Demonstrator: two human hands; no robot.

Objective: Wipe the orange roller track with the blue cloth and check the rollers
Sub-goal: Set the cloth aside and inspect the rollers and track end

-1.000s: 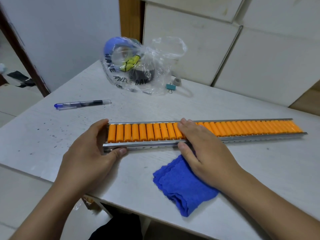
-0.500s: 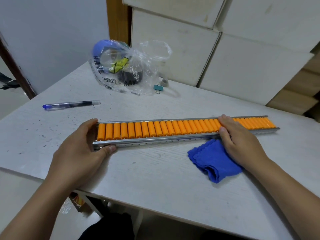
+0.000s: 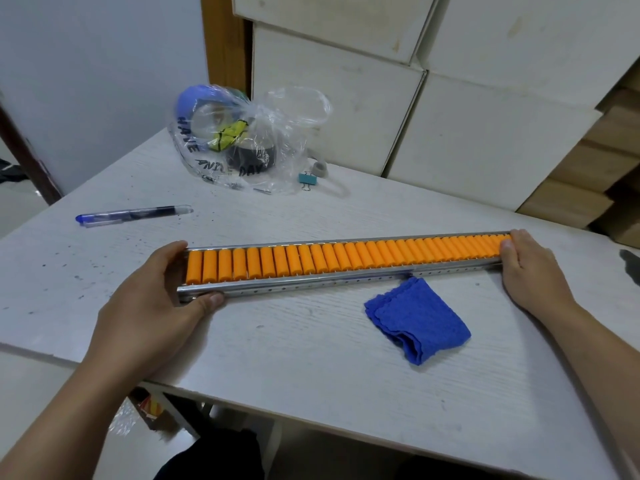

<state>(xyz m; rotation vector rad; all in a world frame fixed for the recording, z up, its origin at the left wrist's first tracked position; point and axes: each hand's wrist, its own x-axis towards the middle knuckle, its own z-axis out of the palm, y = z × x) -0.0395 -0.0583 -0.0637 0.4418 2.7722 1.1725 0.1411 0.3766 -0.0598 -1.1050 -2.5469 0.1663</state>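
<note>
The orange roller track (image 3: 346, 259), a long metal rail filled with orange rollers, lies across the white table (image 3: 277, 358). My left hand (image 3: 156, 296) grips its left end, thumb on the near rail and fingers over the far side. My right hand (image 3: 530, 268) clasps the right end. The folded blue cloth (image 3: 417, 320) lies free on the table just in front of the track's right half, touched by neither hand.
A blue pen (image 3: 133, 213) lies behind the track at the left. A clear plastic bag (image 3: 242, 143) with tape rolls stands at the back, a teal binder clip (image 3: 307, 180) beside it. White boxes (image 3: 450, 126) stack behind the table. A dark object (image 3: 632, 263) sits at the right edge.
My right hand slid rightward along the rollers to the track's right end. It left the blue cloth lying on the table. The left hand kept its grip.
</note>
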